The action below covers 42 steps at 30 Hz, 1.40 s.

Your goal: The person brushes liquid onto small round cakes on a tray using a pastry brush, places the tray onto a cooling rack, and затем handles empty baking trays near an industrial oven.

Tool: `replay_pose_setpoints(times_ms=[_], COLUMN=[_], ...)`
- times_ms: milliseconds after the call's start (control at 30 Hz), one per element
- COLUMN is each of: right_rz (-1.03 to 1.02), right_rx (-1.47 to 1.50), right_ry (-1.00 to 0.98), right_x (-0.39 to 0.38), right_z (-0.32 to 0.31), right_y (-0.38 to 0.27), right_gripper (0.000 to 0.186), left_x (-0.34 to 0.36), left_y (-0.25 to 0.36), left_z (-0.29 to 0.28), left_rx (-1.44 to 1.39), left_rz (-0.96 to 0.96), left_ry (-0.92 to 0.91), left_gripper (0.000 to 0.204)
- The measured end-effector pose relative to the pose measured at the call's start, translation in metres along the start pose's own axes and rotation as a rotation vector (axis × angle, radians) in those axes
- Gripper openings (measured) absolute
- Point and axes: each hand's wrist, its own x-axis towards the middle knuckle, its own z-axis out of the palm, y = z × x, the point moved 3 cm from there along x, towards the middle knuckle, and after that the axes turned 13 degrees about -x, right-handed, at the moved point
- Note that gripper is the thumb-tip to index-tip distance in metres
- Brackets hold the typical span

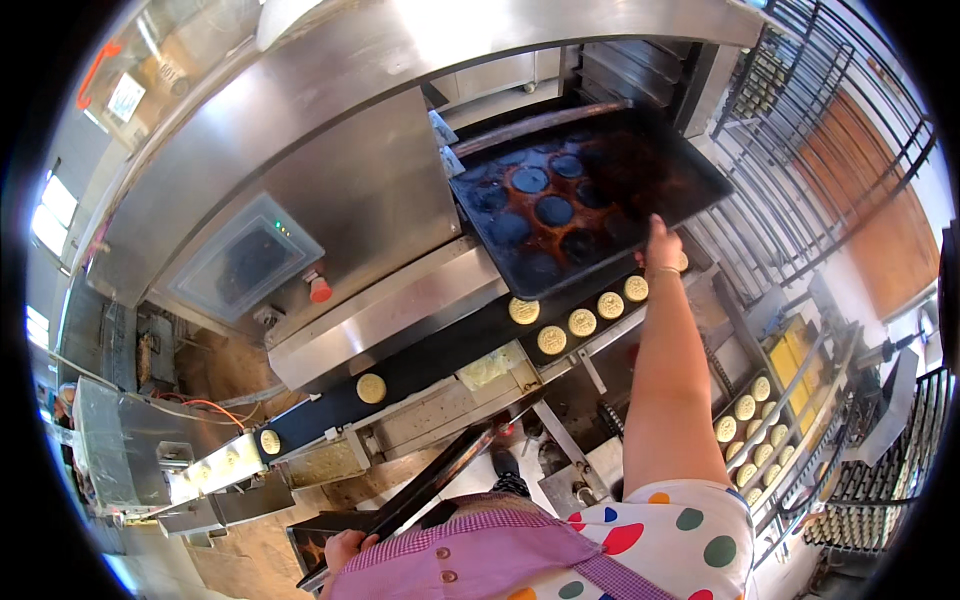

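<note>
The dark baking tray lies ahead of me, over the conveyor belt; its long axis runs left to right, slanting away at the right. My right hand is the nearer, gripping the near long edge toward its right corner. My left hand, well apart, is closed on a second tray, tilted nearly edge-on. Round pastries sit along the belt's near edge. Whether the belt bears the first tray, I cannot tell.

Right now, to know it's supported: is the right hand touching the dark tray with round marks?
Touching: the head view shows the right hand gripping the dark tray by its near-right edge.
</note>
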Motion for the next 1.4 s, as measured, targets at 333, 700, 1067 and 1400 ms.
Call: replay_pose_setpoints(times_ms=[333, 700, 1067, 1400], right_rz=[-0.242, -0.106, 0.933, 0.531], right_rx=[0.298, -0.030, 0.425, 0.585], right_ry=[-0.300, -1.322, -0.906, -0.720], right_x=[0.049, -0.239, -0.611, -0.640], right_z=[0.190, 0.171, 0.069, -0.049], right_y=[-0.054, 0.004, 0.216, 0.148], right_gripper=[0.069, 0.024, 0.035, 0.040], left_x=[-0.018, -0.045, -0.108, -0.160], left_y=[-0.025, -0.019, -0.031, -0.156], left_z=[-0.002, -0.003, 0.007, -0.054], left_rx=[0.067, -0.062, -0.105, -1.854], left_rz=[-0.263, -0.183, 0.533, -0.480], left_ry=[-0.116, 0.067, 0.255, -0.153], left_gripper=[0.025, 0.026, 0.026, 0.066])
